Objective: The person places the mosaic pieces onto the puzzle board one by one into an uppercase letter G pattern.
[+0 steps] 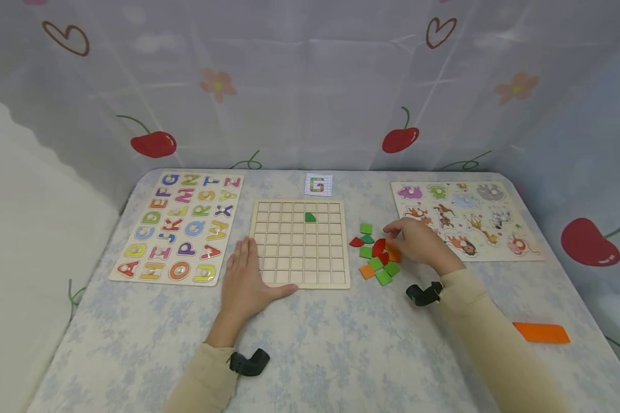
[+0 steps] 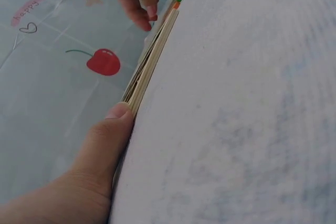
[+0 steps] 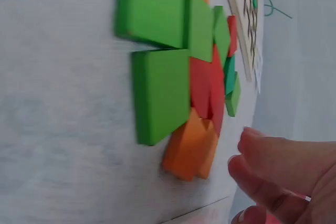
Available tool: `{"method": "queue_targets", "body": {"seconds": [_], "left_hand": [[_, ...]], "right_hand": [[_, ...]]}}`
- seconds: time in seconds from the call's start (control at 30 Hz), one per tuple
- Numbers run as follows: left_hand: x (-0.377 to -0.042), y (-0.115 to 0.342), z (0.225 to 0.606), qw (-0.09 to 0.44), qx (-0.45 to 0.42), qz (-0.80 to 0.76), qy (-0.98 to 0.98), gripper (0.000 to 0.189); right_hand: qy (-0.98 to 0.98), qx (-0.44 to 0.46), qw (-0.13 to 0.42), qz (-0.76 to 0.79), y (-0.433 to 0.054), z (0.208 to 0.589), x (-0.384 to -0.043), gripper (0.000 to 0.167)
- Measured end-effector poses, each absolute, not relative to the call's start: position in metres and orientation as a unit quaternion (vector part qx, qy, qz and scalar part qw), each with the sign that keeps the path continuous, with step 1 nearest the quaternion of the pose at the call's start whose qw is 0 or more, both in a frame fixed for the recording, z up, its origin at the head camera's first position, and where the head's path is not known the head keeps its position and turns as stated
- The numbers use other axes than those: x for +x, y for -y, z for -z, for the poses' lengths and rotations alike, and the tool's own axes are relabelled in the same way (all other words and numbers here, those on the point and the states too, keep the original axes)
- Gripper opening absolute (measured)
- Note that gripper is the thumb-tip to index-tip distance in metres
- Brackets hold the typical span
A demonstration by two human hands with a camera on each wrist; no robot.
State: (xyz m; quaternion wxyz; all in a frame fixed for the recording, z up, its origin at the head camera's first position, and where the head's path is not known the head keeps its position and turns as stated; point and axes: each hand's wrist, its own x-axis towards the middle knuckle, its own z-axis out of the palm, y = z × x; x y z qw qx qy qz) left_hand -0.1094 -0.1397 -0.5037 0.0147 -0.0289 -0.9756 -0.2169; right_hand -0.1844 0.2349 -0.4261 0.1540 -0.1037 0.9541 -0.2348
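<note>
My left hand [image 1: 245, 284] lies along the left and front edges of a wooden grid board [image 1: 299, 285], its fingers straight and thumb spread. In the left wrist view the thumb [image 2: 102, 140] touches the board's edge. One green quarter-round piece [image 1: 310, 217] sits in a cell near the board's top. Just above a loose pile, my right hand [image 1: 422, 244] hovers with bent fingers. No piece shows between its fingertips in the right wrist view. Nearest to it are orange pieces [image 3: 188, 148], red pieces [image 3: 201, 85] and green squares [image 3: 161, 95].
Behind the board lies a small card [image 1: 318, 184] with a coloured letter G. An alphabet puzzle [image 1: 150, 232] is at left, an animal puzzle [image 1: 488, 221] at right. A flat orange strip [image 1: 541, 332] lies near the right edge. A printed curtain hangs behind the table.
</note>
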Motion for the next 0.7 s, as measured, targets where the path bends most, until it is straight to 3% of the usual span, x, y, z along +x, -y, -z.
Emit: {"method": "queue_targets", "body": {"seconds": [0.43,0.7], "left_hand": [[-0.109,0.139,0.503,0.023,-0.029,0.221,0.974,0.149],[-0.109,0.14,0.503,0.02,-0.033,0.219,0.975,0.149]], "right_hand": [[-0.972,-0.113,0.124,0.166,-0.238,0.436,-0.173,0.025],[-0.965,-0.096,0.14,0.198,-0.241,0.437,-0.176,0.016]]}}
